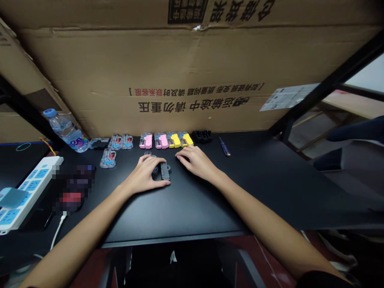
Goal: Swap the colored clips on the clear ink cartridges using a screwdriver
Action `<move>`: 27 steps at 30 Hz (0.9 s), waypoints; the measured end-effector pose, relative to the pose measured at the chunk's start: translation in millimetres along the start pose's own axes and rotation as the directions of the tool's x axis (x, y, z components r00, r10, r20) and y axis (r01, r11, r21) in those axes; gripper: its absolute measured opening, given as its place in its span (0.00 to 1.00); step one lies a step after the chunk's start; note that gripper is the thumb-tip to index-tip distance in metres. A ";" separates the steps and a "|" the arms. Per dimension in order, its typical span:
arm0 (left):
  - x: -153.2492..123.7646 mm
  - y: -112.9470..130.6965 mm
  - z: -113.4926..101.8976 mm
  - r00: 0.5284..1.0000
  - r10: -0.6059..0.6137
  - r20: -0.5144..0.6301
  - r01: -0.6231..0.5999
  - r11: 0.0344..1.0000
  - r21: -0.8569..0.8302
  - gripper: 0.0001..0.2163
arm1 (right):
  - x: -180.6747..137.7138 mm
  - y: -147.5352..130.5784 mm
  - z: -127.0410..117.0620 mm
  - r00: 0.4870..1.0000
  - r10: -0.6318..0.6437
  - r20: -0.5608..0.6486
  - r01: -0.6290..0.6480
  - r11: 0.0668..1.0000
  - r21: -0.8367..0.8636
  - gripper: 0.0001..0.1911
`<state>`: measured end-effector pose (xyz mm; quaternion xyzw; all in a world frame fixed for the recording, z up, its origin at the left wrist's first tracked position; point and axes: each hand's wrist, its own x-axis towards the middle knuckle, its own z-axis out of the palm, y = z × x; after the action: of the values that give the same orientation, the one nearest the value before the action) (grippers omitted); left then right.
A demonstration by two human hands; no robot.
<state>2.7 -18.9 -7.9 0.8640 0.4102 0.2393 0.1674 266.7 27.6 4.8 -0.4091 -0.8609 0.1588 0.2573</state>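
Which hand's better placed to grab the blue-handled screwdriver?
Right. The right hand lies flat and empty on the desk, nearer the screwdriver. The left hand is farther off and grips the dark grey part.

blurred: dark object (73, 188) | half-hidden: grey part (165, 171) under left hand (146, 175) | cut off: power strip (27, 188)

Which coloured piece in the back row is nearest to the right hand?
The rightmost yellow piece, just beyond the right hand; pink ones lie further left.
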 end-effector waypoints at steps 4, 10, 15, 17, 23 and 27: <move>0.1 -1.4 1.2 1.000 0.000 0.001 0.000 1.000 -0.004 0.32 | 0.2 -10.4 9.8 0.995 0.083 0.061 -0.102 0.884 0.456 0.16; 0.5 -3.3 2.9 1.000 0.001 -0.003 -0.001 1.000 -0.016 0.32 | -2.0 -18.1 25.2 0.988 0.133 0.081 -0.155 0.790 0.594 0.16; 0.7 -3.6 3.4 1.000 -0.006 -0.004 0.006 1.000 -0.018 0.32 | -2.9 -21.9 29.3 0.992 0.123 0.001 -0.105 0.840 0.532 0.13; 0.7 -3.5 3.4 1.000 -0.005 -0.002 0.005 1.000 -0.019 0.32 | -2.9 -22.0 30.0 0.992 0.122 0.017 -0.111 0.831 0.545 0.13; 0.9 -3.3 3.4 1.000 -0.004 -0.001 0.004 1.000 -0.023 0.32 | -2.7 -21.3 31.1 0.993 0.117 0.016 -0.108 0.843 0.527 0.13; 1.1 -3.2 3.2 1.000 -0.002 -0.003 0.002 1.000 -0.026 0.32 | -2.7 -23.3 32.6 0.985 0.167 0.033 -0.158 0.820 0.551 0.12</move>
<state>3.1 -16.3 -11.8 0.8609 0.4084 0.2458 0.1780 235.0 9.1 -11.5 -0.3908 -0.7385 0.4179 0.3568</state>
